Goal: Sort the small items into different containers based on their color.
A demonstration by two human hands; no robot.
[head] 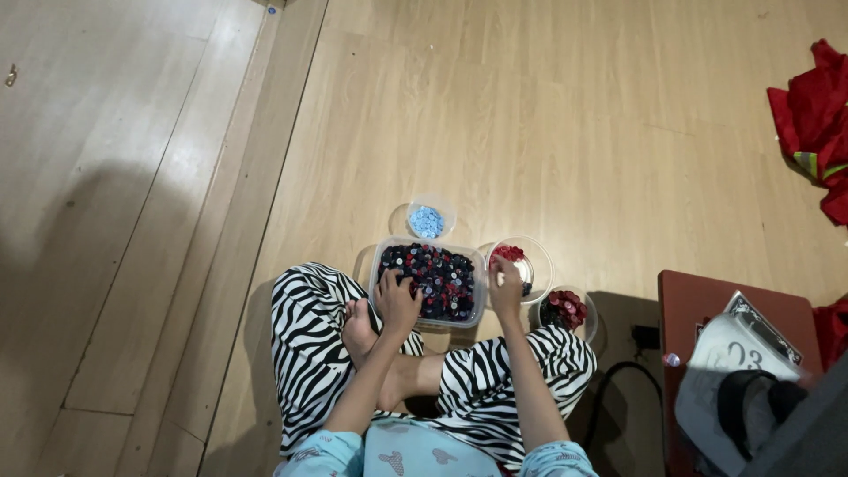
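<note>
I'm cross-legged on the wooden floor (548,115), low centre of frame, sorting buttons out of the big clear tub (429,283). My left hand (397,305) digs into its near-left corner, fingers curled among mixed buttons. My right hand (505,290) hovers at the red-button bowl (523,263), fingers pinched; what they hold, I can't tell. Next: a careful release over matching colour.

**What the view hides**

The left hand (397,303) covers part of the clear tub (429,323), hiding its fingertips among the buttons. The right hand (506,289) perhaps pinches something, too small to tell. The red cloth (817,124) and dark table (707,309) run off the right edge.
</note>
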